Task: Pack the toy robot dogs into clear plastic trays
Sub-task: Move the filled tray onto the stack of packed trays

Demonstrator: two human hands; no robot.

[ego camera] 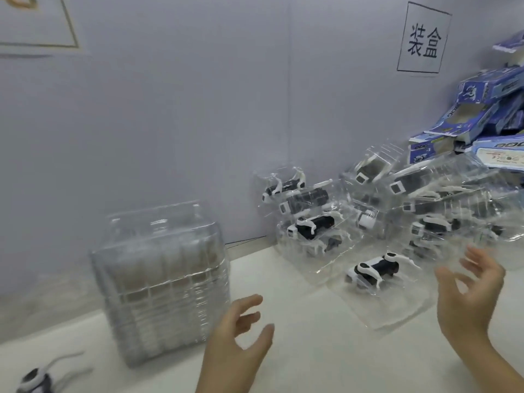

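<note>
At the near left corner of the table point(312, 353) lies a loose toy dog point(35, 378), black and white, unpacked, its thin legs sticking out toward the right. It is too blurred for me to call its long axis with any confidence.

A little further in, the person's left hand point(235, 344) hovers with fingers spread and relaxed, gripping nothing. Across from it the right hand point(467, 296) is likewise splayed and empty.

Just left of the left hand, and slightly beyond it, stands the stack of empty clear trays point(161, 279), upright. I'd judge that this decides the next move: both the stack and the loose toy dog lie on the left side, so the left hand is far nearer to each, while the right hand is well apart from them.

Between the hands and further back rests a filled tray point(397, 310) holding a packed dog point(371, 272), apparently finished. Behind it a heap of filled trays point(326, 219) leans against the wall point(198, 109), with blue cartons point(479, 114) piled to the right and a paper sign point(424, 38) above.
</note>
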